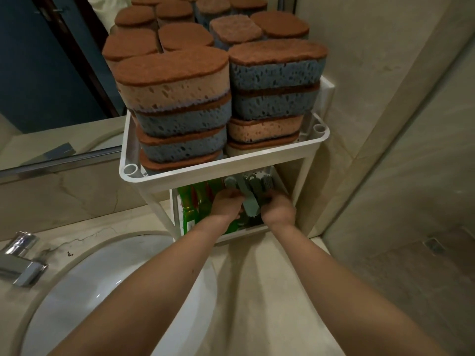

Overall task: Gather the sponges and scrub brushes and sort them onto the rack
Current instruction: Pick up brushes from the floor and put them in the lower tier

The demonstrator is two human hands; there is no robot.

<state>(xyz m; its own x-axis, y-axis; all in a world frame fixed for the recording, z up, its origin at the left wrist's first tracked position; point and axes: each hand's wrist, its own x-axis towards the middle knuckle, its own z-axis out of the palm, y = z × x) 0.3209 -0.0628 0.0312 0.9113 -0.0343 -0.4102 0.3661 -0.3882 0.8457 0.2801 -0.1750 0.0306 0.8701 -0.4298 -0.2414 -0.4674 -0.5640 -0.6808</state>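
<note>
Head view, one frame.

- Rack: white, two tiers, standing on the stone counter at its back edge, against the mirror and in the corner by the side wall.
- Upper tier: sponges in two stacks side by side, filling the tray from front rim to back. Each has a brown scouring face on a blue or peach foam body. The stacks rise well above the rim and repeat in the mirror.
- Lower tier, right half: scrub brushes, grey-green, bunched together with handles pointing towards the back. Dark bristles show on the rightmost one.
- Lower tier, left half: green items with some red on them, packed upright. I cannot tell whether they are bottles or brushes.

Hands — both reach under the upper tier into the lower one.
- Left hand: fingers curled in against the left side of the brush bunch, gripping it. Its back touches the green items.
- Right hand: knuckles up, fingers curled round the right side of the same bunch, over the bristles. I cannot separate the single fingertips — the tier is in shadow.
- The nearest brush sits squeezed between the two hands, above the front rim of the lower tier.

Surroundings: white sink basin set in the counter to the left of the rack, and a chrome faucet at the counter's left edge.
</note>
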